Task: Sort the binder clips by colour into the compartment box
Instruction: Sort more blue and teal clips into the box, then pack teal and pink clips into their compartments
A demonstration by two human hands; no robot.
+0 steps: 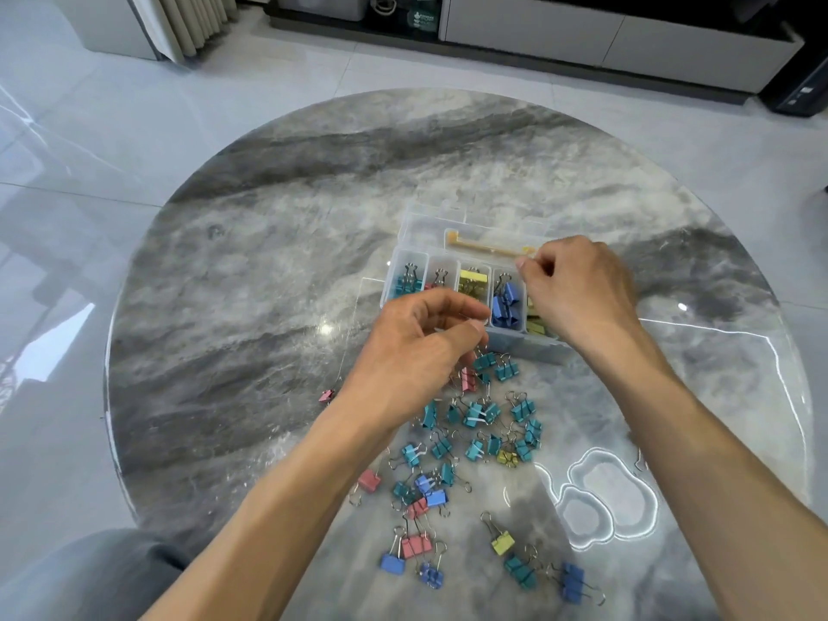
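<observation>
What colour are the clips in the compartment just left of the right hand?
Blue clips, seen from the head camera, beside the right hand.

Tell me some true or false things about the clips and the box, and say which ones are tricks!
1. The compartment box sits on a round marble table. True.
2. The dark blue clips lie in the box's leftmost compartment. False: teal clips are there; the dark blue ones are further right.
3. Most loose clips on the table are teal. True.
4. The box holds only one colour. False: teal, yellow clips and dark blue show.
5. Both hands, left hand and right hand, are near the box. True.
</observation>
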